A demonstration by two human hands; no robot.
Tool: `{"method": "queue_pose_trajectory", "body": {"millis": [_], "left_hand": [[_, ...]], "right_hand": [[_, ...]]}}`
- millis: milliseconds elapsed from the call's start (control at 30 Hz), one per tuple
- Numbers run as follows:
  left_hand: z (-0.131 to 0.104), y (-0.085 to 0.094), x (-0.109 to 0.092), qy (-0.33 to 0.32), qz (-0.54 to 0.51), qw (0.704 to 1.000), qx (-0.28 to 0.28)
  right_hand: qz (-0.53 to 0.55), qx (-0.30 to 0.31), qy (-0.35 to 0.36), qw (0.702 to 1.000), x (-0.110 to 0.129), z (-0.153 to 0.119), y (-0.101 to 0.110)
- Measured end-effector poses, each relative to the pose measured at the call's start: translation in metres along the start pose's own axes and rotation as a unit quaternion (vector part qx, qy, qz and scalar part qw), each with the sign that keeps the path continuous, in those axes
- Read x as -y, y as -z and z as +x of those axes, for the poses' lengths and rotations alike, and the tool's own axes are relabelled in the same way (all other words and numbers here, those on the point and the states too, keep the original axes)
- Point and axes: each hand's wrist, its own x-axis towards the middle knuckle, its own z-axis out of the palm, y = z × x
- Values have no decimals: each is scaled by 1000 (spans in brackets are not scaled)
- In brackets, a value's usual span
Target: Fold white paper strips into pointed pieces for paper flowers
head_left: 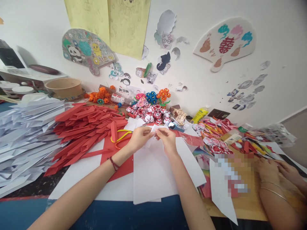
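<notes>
My left hand (141, 139), thumb and fingers pinched together, has hold of a small folded white paper piece (153, 128); my right hand (167, 139) pinches the same piece from the other side, over loose flat white paper sheets (155, 175). Containers: wide round tan bowl (62, 91) back left, inside too hard to see; round white lidded jars (23, 90) beside it, contents hidden; clear plastic bottle with red-and-white label (117, 99) on its side near the wall; crumpled clear plastic bag (279, 134) far right, dark bits in it, can't make out what. Fingers cover most of my piece, folds unclear. Co-worker's hands (268, 169) blurred, arms cut off by the frame, pixelated patch beside them
</notes>
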Motion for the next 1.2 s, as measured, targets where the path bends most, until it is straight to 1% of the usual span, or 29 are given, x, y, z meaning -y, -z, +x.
{"method": "queue_pose_trajectory", "body": {"millis": [233,533,867,1000,1133,1200], "left_hand": [[1,0,3,16,-34,999,3],[1,1,3,9,15,1000,-10],[1,0,3,21,-27,999,-2],[0,1,2,11,6,1000,-4],[1,3,2,-1,70,998,2],[2,5,5,5,97,995,-10]], "right_hand": [[1,3,-5,1000,1,0,-1],[5,4,-20,1000,-1,0,-1],[5,9,-23,1000,0,0,-1],[1,10,-16,1000,0,0,0],[-2,7,-13,1000,1,-1,0],[-3,9,-16,1000,2,-2,0]]}}
